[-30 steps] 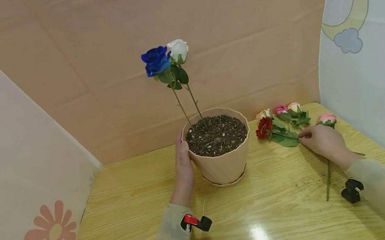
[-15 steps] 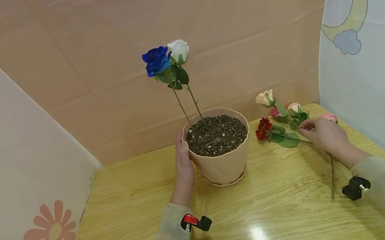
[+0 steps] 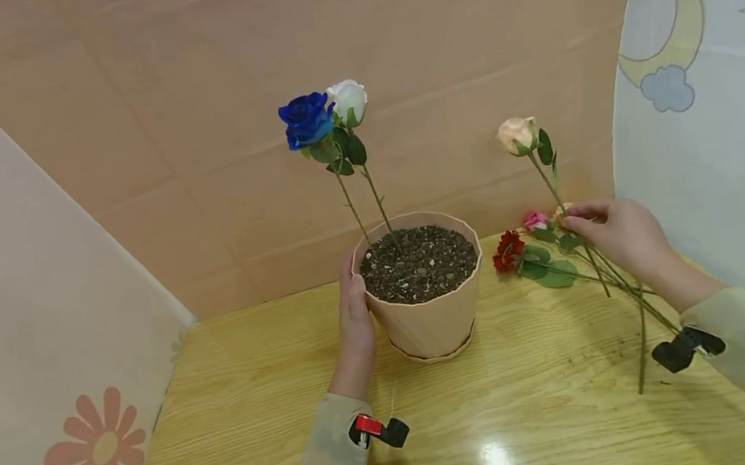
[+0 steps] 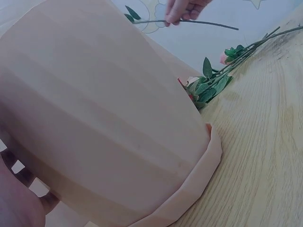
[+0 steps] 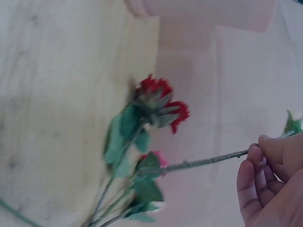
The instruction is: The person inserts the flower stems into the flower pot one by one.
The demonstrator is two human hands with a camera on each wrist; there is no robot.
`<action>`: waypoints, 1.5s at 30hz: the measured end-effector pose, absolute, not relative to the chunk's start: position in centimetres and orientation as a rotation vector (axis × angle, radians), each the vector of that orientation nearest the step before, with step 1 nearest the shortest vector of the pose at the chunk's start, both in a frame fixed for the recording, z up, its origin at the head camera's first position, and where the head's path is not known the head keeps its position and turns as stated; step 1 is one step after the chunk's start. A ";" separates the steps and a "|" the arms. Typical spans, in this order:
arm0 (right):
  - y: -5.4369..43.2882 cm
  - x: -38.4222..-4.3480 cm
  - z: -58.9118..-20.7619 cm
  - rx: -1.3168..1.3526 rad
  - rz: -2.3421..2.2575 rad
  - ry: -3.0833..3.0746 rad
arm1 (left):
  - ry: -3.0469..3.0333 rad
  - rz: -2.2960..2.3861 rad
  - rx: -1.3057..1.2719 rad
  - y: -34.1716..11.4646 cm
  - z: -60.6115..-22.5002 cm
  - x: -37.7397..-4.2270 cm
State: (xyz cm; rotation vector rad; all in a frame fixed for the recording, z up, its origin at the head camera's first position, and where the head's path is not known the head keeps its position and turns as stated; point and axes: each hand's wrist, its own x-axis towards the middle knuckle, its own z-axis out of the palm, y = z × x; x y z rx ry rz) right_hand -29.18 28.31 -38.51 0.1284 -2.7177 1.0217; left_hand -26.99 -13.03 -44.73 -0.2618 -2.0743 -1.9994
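Note:
My left hand (image 3: pixel 355 321) rests on the left side of a peach-coloured flowerpot (image 3: pixel 432 329) filled with dark soil (image 3: pixel 419 264). A blue rose (image 3: pixel 308 121) and a white rose (image 3: pixel 349 102) stand upright in that soil, near the back left of the rim. Over the table at the right, my right hand (image 3: pixel 630 240) pinches the stem of a cream rose (image 3: pixel 518 136) between thumb and fingers. Its bloom points up and slightly left, and the stem's lower end hangs below the hand. In the right wrist view the pinched stem (image 5: pixel 203 161) runs left from the fingertips.
Below my right hand lie a red flower (image 3: pixel 509 250), a bright pink rose (image 3: pixel 535 220) and other stems (image 3: pixel 643 348) across the wooden table (image 3: pixel 519 420). A pink bloom (image 4: pixel 224 58) shows in the left wrist view. Cloth walls (image 3: pixel 210 87) enclose the table's back and sides.
My right hand has lifted the cream rose from the pile, and its bloom has swung upright above the other flowers. The left hand stays against the flowerpot.

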 end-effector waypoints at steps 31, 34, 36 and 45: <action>18.3 -28.7 -27.4 0.313 1.476 -2.340 | -2.072 -2.007 -0.252 -13.0 -45.0 -26.8; 17.3 -28.8 -26.9 0.364 1.527 -2.270 | -2.068 -2.002 -0.259 -13.1 -45.0 -26.9; 16.6 -28.9 -26.8 0.406 1.551 -2.225 | -2.066 -2.000 -0.260 -13.1 -45.1 -26.9; 13.6 -29.9 -27.6 0.511 1.522 -2.225 | -2.062 -1.996 -0.283 -13.1 -45.0 -26.9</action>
